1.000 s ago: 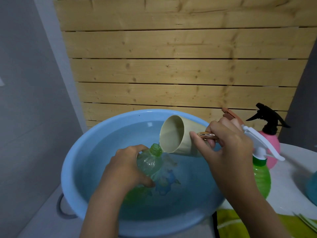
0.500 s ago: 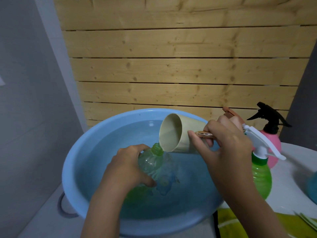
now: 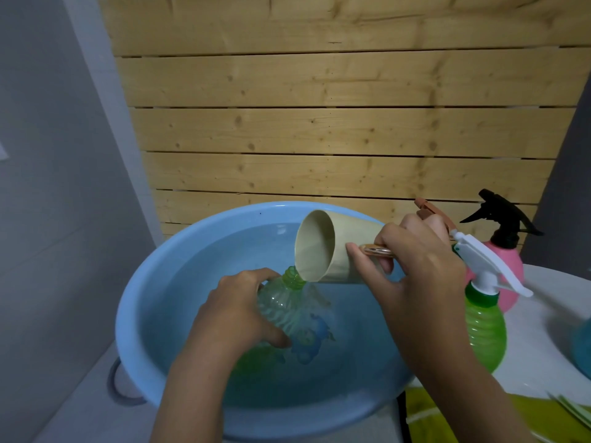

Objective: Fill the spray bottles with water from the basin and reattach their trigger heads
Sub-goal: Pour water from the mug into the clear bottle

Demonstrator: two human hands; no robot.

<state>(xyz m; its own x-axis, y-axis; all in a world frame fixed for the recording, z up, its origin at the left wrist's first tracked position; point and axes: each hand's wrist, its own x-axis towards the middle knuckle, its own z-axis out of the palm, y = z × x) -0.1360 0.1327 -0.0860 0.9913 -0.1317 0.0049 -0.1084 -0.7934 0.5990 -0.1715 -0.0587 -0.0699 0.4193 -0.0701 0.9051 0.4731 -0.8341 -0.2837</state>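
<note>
A blue basin point(image 3: 134, 318) full of water fills the lower middle. My left hand point(image 3: 236, 314) grips an open green spray bottle point(image 3: 284, 302) with no trigger head, tilted in the water, its neck pointing up and right. My right hand point(image 3: 419, 276) holds a beige cup point(image 3: 332, 247) by its handle, tipped on its side with its rim just above the bottle's neck; water runs down there. To the right stand a green bottle with a white trigger head point(image 3: 486, 327) and a pink bottle with a black trigger head point(image 3: 502, 251). A brown trigger head point(image 3: 428, 212) shows behind my right hand.
A wooden slat panel point(image 3: 335, 123) stands right behind the basin. A grey wall is on the left. The bottles stand on a white table point(image 3: 543, 356), with part of a teal object point(image 3: 583, 350) at the right edge and yellow-green cloth point(image 3: 428, 414) at the front.
The cup has tipped a little further and come down toward the bottle's neck. Water now spills around the neck. My left hand has kept its hold on the bottle.
</note>
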